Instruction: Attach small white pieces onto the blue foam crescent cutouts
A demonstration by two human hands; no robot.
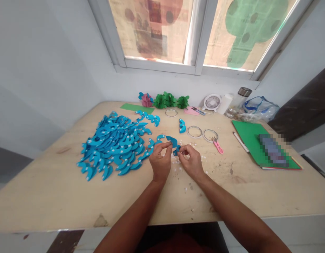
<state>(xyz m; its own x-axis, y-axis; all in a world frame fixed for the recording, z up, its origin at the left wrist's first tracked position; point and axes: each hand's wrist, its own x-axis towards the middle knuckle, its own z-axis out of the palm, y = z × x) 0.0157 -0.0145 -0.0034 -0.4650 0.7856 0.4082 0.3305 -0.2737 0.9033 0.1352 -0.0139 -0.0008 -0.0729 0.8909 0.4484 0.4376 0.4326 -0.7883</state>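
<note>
Between my two hands is a curved blue paper piece (173, 141), held just above the table. My left hand (161, 159) pinches its upper left part between thumb and fingers. With thumb and fingertips, my right hand (190, 160) grips its lower right end. Left of my hands lies a large heap of similar blue paper pieces (117, 137), many with small white squares on them. One more blue piece (181, 125) lies by itself beyond my hands. Small white paper bits (175, 162) are scattered under and around my fingers.
Rolls of tape (194, 131) and pink-handled snips (217, 146) lie right of my hands. Green paper flowers (169, 100), a small white fan (212, 102) and a bottle (238, 100) stand along the wall. A green folder (246, 137) with a blurred object on it is at right.
</note>
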